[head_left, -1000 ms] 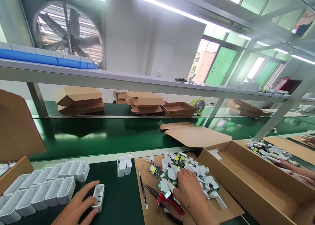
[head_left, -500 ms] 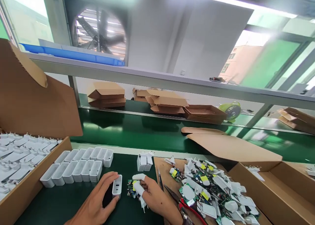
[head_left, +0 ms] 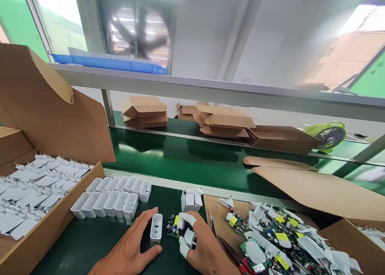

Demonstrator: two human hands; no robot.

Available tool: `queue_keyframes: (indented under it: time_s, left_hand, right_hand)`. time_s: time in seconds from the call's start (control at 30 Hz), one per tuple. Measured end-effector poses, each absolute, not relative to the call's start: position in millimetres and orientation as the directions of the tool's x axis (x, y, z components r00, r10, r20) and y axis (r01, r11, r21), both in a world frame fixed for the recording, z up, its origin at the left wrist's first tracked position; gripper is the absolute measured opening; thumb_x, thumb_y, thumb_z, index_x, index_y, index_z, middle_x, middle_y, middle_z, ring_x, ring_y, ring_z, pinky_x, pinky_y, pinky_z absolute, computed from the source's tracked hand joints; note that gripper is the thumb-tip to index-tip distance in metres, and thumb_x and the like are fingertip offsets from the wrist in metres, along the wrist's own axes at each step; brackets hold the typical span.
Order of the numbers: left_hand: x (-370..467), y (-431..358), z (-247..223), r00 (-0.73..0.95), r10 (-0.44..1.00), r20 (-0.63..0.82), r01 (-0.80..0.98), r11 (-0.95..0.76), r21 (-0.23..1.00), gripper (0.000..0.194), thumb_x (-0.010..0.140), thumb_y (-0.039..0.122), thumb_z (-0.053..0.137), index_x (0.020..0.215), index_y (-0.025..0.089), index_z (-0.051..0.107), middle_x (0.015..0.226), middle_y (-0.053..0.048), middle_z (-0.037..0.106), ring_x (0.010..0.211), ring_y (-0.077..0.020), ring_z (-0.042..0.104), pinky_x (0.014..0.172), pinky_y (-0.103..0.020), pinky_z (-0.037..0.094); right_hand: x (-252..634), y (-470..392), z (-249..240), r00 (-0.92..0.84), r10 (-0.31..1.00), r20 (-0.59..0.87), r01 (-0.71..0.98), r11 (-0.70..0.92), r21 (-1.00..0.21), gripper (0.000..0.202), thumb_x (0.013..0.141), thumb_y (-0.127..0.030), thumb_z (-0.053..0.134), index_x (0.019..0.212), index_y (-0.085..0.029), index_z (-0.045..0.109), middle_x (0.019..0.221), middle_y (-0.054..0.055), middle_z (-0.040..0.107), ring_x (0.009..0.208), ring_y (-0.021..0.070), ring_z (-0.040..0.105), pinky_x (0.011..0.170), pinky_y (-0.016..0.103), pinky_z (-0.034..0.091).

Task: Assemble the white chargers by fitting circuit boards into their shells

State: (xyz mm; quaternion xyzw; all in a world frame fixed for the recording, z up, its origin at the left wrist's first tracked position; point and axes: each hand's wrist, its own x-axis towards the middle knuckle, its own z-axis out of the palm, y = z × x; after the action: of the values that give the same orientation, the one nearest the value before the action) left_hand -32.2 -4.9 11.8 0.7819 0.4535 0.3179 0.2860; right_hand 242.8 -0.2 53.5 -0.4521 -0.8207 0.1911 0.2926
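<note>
A small white plastic charger case (head_left: 156, 228), its open top showing two slots inside, stands on the green mat between the thumb and fingers of my left hand (head_left: 132, 243). The thumb is at its near end and the fingertips at its far end. Just to the right, my right hand (head_left: 207, 247), with white covers on thumb and forefinger, grips a green circuit board (head_left: 172, 229) with a yellow-wrapped part and a white piece attached. Two rows of empty white cases (head_left: 110, 202) stand beyond my left hand. Behind my right hand is a pair of filled cases (head_left: 191, 200).
At left, a cardboard box (head_left: 60, 206) holds many white plug parts. A heap of circuit boards (head_left: 282, 237) lies at right beside tweezers (head_left: 212, 223) and red-handled pliers (head_left: 246, 267). Another carton (head_left: 345, 235) stands far right; a green belt (head_left: 180, 154) runs behind.
The view has swung to the right. My right hand has turned the circuit board, with the white piece now tucked between its fingers. My left hand stays around the case.
</note>
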Motion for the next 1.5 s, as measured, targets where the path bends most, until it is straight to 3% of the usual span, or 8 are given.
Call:
queue_keyframes:
  time_s: [0.1,0.2,0.37,0.57,0.83,1.03,1.27,1.5]
  left_hand:
    - [-30.3,-5.1,9.5,0.393,0.892,0.224,0.488,-0.409,0.771,0.073,0.100,0.033,0.061,0.164,0.033,0.025,0.161,-0.011,0.049,0.146,-0.0319,0.051,0.117,-0.046,0.048]
    - [-24.4,-4.6,6.3,0.315,0.911,0.266,0.476,-0.394,0.786,0.073,0.097,0.036,0.068,0.160,0.033,0.032,0.152,-0.012,0.056,0.138,-0.0314,0.059,0.112,-0.043,0.053]
    - [-17.8,-4.7,6.8,0.204,0.936,0.285,0.506,-0.351,0.788,0.064,0.088,0.043,0.080,0.145,0.032,0.052,0.115,-0.008,0.068,0.089,-0.0240,0.071,0.077,-0.035,0.064]
    - [-15.9,-7.4,11.3,0.367,0.910,0.191,0.409,-0.342,0.846,0.099,0.084,0.036,0.081,0.164,0.038,0.024,0.142,-0.010,0.064,0.070,-0.0162,0.067,0.063,-0.031,0.062]
    - [-7.5,1.3,25.4,0.428,0.904,0.014,0.433,-0.219,0.874,0.098,0.080,0.026,0.079,0.164,0.034,0.030,0.101,0.001,0.077,0.075,-0.0216,0.070,0.066,-0.031,0.060]
    - [-7.3,3.5,22.5,0.340,0.911,0.232,0.380,-0.359,0.853,0.064,0.080,0.023,0.085,0.138,0.031,0.061,0.132,-0.008,0.068,0.117,-0.0308,0.065,0.102,-0.045,0.056]
    - [-14.5,3.9,14.7,0.289,0.875,0.388,0.496,-0.483,0.721,0.070,0.093,0.019,0.068,0.156,0.039,0.043,0.141,-0.009,0.058,0.132,-0.0301,0.056,0.110,-0.046,0.052]
    - [-12.9,4.4,8.2,0.348,0.843,0.410,0.481,-0.536,0.694,0.072,0.096,0.015,0.062,0.159,0.039,0.035,0.143,-0.010,0.053,0.135,-0.0301,0.052,0.114,-0.048,0.049]
  right_hand:
    - [235.5,-4.6,62.4,-0.365,0.853,0.374,0.504,0.519,-0.690,0.059,0.083,-0.006,0.052,0.139,-0.025,0.049,0.132,0.012,0.059,0.099,0.0204,0.070,0.079,0.028,0.063]
    - [227.3,-9.4,67.0,-0.375,0.805,0.460,0.434,0.591,-0.680,0.065,0.085,-0.004,0.050,0.145,-0.029,0.043,0.135,0.010,0.056,0.114,0.0205,0.067,0.094,0.030,0.061]
    - [221.8,-11.3,62.9,-0.347,0.757,0.554,0.475,0.651,-0.592,0.066,0.088,-0.003,0.049,0.149,-0.027,0.043,0.137,0.012,0.053,0.126,0.0242,0.059,0.106,0.037,0.054]
    - [222.9,-9.9,67.2,-0.284,0.789,0.544,0.430,0.612,-0.663,0.061,0.087,-0.003,0.051,0.143,-0.027,0.051,0.133,0.010,0.056,0.120,0.0226,0.063,0.100,0.033,0.057]
    - [216.1,-12.1,58.0,-0.231,0.883,0.409,0.350,0.468,-0.812,0.054,0.087,-0.008,0.054,0.138,-0.027,0.055,0.135,0.009,0.057,0.108,0.0203,0.069,0.088,0.029,0.062]
    - [220.9,-11.1,57.6,-0.230,0.799,0.556,0.468,0.591,-0.657,0.064,0.088,-0.007,0.055,0.147,-0.028,0.044,0.140,0.011,0.058,0.126,0.0256,0.062,0.109,0.039,0.053]
    - [218.9,-16.6,60.3,-0.461,0.712,0.530,0.505,0.701,-0.503,0.076,0.083,-0.003,0.052,0.154,-0.028,0.040,0.141,0.012,0.060,0.128,0.0269,0.061,0.109,0.039,0.054]
    - [218.0,-16.0,58.2,-0.505,0.746,0.434,0.509,0.664,-0.547,0.086,0.077,-0.002,0.052,0.158,-0.027,0.034,0.143,0.012,0.058,0.123,0.0269,0.063,0.104,0.039,0.055]
